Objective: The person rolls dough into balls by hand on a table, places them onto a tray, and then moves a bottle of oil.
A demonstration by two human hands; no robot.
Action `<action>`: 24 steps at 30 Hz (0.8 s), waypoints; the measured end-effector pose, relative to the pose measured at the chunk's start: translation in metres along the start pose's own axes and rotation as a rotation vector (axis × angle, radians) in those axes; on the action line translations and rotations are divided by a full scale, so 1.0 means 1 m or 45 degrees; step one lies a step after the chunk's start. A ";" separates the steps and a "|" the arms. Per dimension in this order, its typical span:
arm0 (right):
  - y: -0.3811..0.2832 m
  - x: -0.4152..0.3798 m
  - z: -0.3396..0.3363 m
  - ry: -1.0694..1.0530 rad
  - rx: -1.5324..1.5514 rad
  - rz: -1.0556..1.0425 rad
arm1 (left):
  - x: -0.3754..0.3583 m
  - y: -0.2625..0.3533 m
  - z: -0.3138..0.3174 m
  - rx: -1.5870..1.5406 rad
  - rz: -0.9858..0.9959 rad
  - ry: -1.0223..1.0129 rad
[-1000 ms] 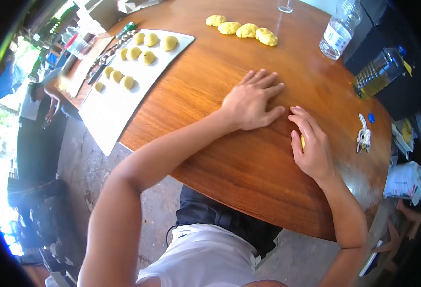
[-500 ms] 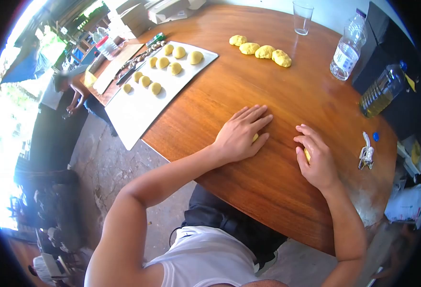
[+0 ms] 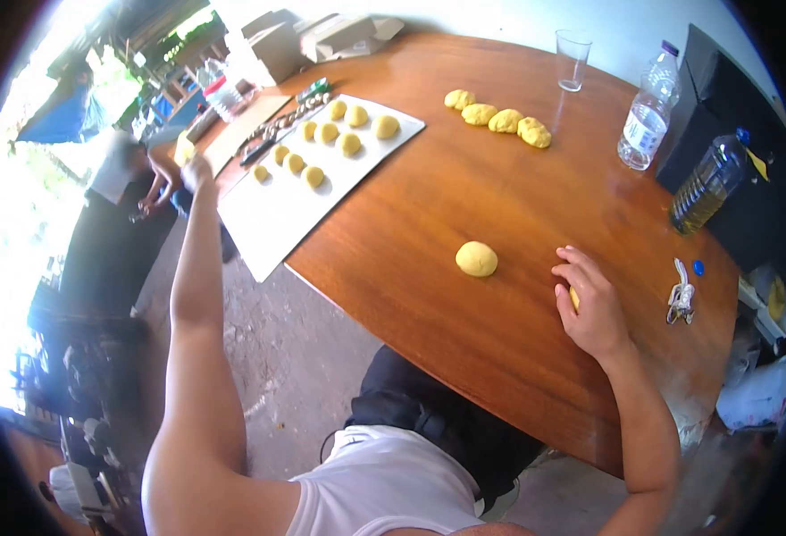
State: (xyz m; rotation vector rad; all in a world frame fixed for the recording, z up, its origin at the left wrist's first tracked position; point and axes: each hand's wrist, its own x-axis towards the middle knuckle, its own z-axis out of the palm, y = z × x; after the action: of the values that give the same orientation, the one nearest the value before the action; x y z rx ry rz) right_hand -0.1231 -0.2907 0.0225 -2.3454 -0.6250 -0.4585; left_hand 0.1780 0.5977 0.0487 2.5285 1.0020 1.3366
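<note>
A round yellow dough ball lies alone on the wooden table. To its right, my right hand curls over another piece of yellow dough, mostly hidden under the palm. My left hand is stretched far out to the left, past the white tray, at a yellow thing by the table's left edge; its fingers are too blurred to read. Several dough balls sit on the tray. Further back, several rougher dough lumps form a row.
A glass, a water bottle and an oil bottle stand at the back and right. A white cord lies near the right edge. Beyond the left edge, another person bends forward.
My left hand has left the dough ball, now uncovered, and swung far to the left beyond the tray. My right hand stays over its dough. The view has shifted slightly.
</note>
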 end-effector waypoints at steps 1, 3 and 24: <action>-0.001 0.000 0.000 0.034 -0.005 0.009 | -0.039 0.034 -0.055 -0.432 0.005 -0.036; -0.001 0.000 0.000 -0.009 -0.007 0.024 | -0.137 0.118 -0.167 -0.947 0.277 -0.305; 0.003 0.000 -0.001 -0.006 -0.011 -0.014 | -0.453 0.357 -0.296 -1.124 1.841 -1.316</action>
State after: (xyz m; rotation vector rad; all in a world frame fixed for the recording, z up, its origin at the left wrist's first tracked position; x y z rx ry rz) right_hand -0.1221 -0.2931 0.0217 -2.3529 -0.6392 -0.4620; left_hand -0.0500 -0.0098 0.0491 2.2959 -1.4302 0.0948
